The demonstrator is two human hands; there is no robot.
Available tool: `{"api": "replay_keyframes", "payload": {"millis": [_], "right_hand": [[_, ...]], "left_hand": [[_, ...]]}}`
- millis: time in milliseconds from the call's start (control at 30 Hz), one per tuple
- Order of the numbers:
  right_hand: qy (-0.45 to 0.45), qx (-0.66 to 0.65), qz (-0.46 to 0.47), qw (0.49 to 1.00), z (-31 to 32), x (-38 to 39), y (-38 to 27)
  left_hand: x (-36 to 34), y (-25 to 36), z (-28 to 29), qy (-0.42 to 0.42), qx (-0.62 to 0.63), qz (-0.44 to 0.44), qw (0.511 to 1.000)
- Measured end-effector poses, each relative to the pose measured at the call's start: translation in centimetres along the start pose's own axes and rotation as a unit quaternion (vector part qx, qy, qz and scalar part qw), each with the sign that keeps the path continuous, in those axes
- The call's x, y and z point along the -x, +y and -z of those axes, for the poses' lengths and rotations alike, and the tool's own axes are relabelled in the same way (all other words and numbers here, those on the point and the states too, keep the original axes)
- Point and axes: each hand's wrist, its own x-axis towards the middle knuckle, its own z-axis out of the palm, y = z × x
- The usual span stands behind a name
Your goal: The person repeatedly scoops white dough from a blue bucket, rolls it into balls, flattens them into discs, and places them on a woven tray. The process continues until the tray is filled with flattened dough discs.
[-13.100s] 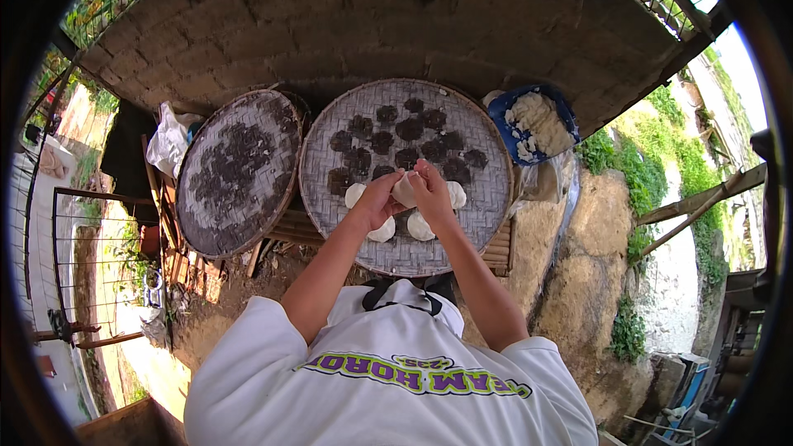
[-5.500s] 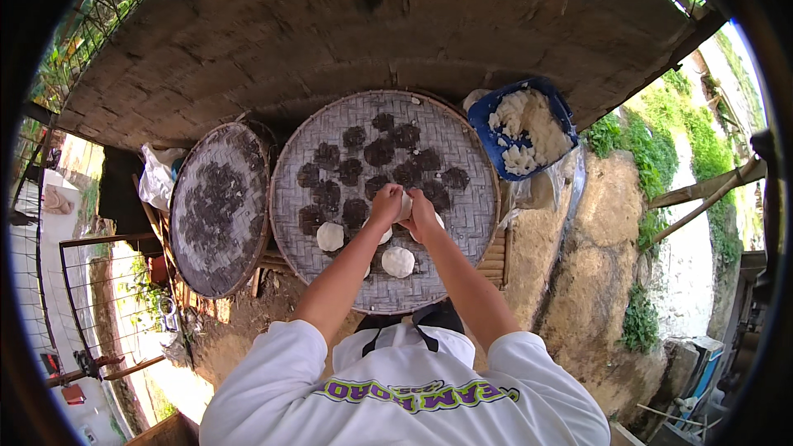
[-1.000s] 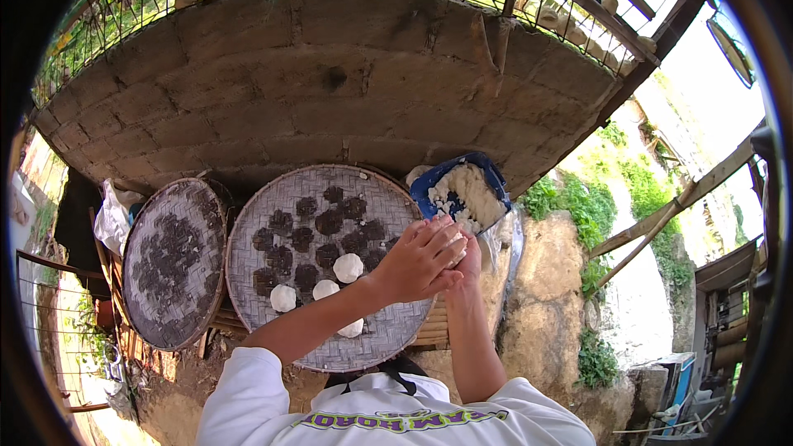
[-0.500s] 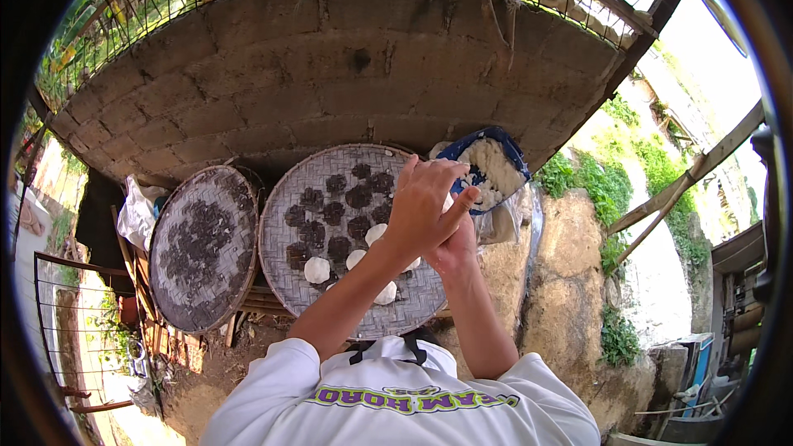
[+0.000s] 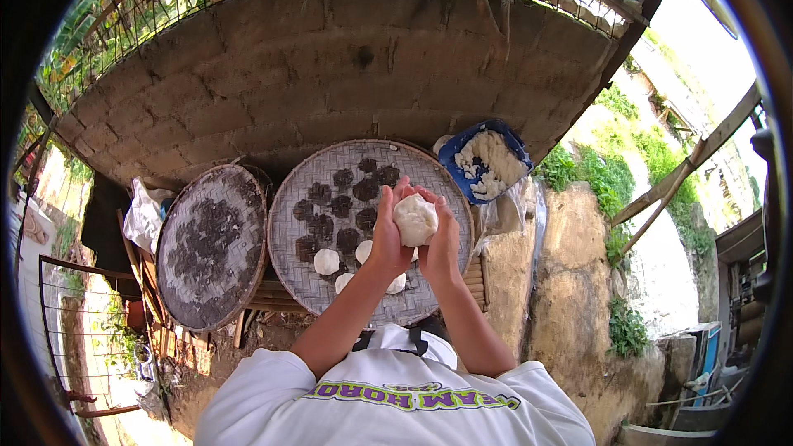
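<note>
Cupped between my two palms is a round white ball of dough (image 5: 415, 220), its top facing up. My left hand (image 5: 386, 235) wraps its left side and my right hand (image 5: 443, 239) its right side, fingertips pointing away from me. Below them lies a round woven bamboo tray (image 5: 291, 198), where several white dough balls (image 5: 326, 261) rest on the near part, some partly hidden by my forearms. Dark round patches mark the far and left parts of this tray. Beyond my right hand, a blue basin (image 5: 455, 155) holds crumbly white dough (image 5: 493, 160).
A second round woven tray (image 5: 175, 260), darkly stained, leans at the left beside a white plastic bag (image 5: 145, 213). Behind both trays rises a block wall (image 5: 273, 74) topped by wire fencing. Uneven rocky ground (image 5: 570, 281) lies to the right.
My hands were pressed one over the other near the basin, hiding the dough. They have moved left and nearer, turned upward, and now show the ball between them.
</note>
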Motion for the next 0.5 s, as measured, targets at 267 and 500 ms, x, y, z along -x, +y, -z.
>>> {"api": "replay_keyframes", "payload": {"millis": [267,500], "right_hand": [[-0.060,0.477,0.466,0.743,0.1,2.8,1.3],[0.104,-0.135,-0.032,0.985,0.1,-0.6,2.4]], "left_hand": [[-0.2,2.7,3.9,-0.204,0.181,0.207,0.940],[0.0,-0.4,2.4,0.090,-0.020,-0.001,0.996]]}}
